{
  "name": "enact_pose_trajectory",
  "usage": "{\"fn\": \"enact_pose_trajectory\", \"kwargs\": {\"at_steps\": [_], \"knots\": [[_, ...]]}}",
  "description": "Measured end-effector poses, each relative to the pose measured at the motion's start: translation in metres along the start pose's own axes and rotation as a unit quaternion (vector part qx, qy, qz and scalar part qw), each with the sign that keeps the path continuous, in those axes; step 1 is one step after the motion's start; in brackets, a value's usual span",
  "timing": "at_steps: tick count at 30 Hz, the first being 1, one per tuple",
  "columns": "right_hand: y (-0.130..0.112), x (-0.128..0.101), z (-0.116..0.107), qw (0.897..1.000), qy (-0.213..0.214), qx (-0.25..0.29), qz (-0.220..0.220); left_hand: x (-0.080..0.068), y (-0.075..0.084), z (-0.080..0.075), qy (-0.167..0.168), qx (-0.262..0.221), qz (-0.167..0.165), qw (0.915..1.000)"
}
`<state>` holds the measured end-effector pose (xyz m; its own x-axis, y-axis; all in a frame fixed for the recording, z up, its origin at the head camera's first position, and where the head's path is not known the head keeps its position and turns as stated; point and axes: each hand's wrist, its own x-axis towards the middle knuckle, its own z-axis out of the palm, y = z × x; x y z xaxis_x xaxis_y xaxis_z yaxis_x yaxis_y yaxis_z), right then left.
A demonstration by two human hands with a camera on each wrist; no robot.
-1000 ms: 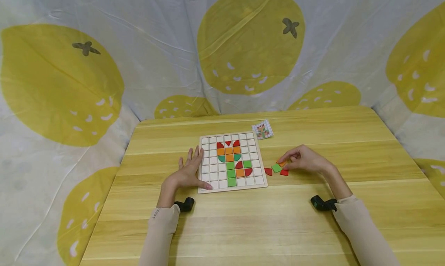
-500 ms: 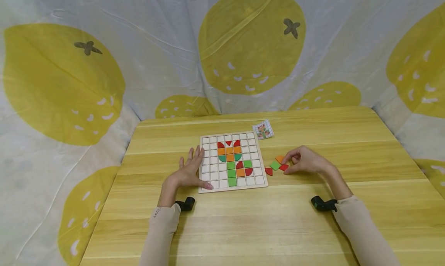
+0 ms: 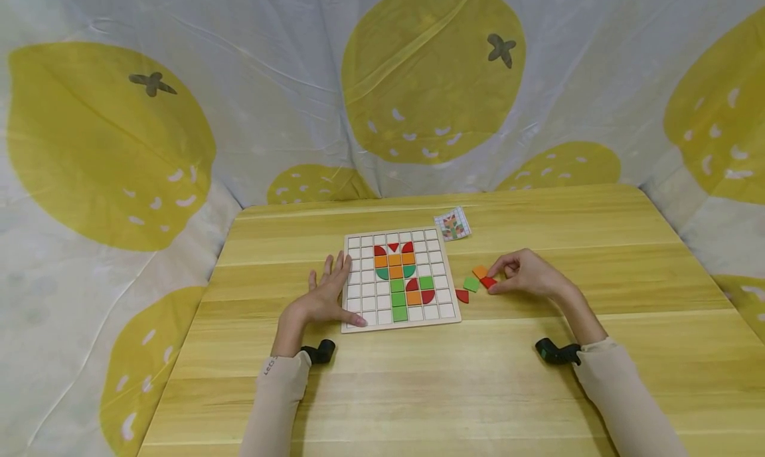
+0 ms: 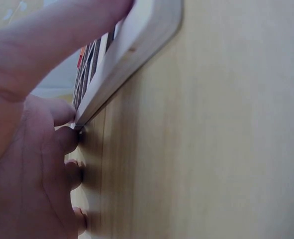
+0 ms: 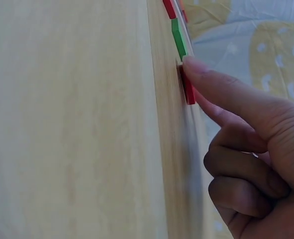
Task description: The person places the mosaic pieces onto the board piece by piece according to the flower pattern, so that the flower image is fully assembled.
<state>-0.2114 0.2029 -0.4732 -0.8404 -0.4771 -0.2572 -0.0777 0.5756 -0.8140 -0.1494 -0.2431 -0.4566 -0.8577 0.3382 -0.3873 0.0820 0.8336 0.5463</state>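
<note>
A square wooden mosaic board (image 3: 361, 289) with a grid of cells lies flat on the table. Red, orange, green and teal pieces fill part of it in a flower-like pattern. My left hand (image 3: 319, 303) is spread at its left side, thumb resting on the near left corner and fingers along the left edge. To the right of the board, my right hand (image 3: 526, 274) pinches a red tile (image 5: 187, 88) between thumb and index finger, low at the table. Close by lie a green tile (image 3: 471, 283), an orange tile (image 3: 480, 272) and a red quarter-circle piece (image 3: 463, 296).
A small picture card (image 3: 453, 224) showing a similar flower pattern lies at the board's far right corner. The wooden table (image 3: 418, 390) stretches around it all. Behind hangs a lemon-print cloth (image 3: 287, 98).
The right hand has moved from the orange tile to the red tile and now pinches it. The green and orange tiles have shifted slightly left. The left hand and board stay put.
</note>
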Motion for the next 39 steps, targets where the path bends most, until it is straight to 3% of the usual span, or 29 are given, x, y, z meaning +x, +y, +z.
{"fn": "enact_pose_trajectory", "kwargs": {"at_steps": [7, 17, 21, 29, 39], "knots": [[0.004, 0.001, -0.001, 1.0, -0.018, 0.015, -0.006, 0.0, 0.0, 0.0, 0.0, 0.004, 0.001, 1.0], [-0.012, 0.002, 0.004, 1.0, 0.023, 0.0, 0.016, 0.0, 0.0, 0.001, 0.0, 0.001, 0.002, 1.0], [-0.035, 0.01, 0.024, 0.999, 0.034, 0.024, 0.006, 0.0, 0.0, 0.001, 0.0, 0.003, 0.002, 1.0], [-0.087, 0.042, 0.087, 0.998, 0.035, 0.051, -0.014, -0.001, 0.0, 0.0, 0.001, 0.001, 0.004, 1.0], [-0.11, 0.069, 0.135, 0.996, 0.053, 0.056, -0.033, -0.002, 0.0, -0.001, -0.002, 0.002, 0.004, 1.0]]}}
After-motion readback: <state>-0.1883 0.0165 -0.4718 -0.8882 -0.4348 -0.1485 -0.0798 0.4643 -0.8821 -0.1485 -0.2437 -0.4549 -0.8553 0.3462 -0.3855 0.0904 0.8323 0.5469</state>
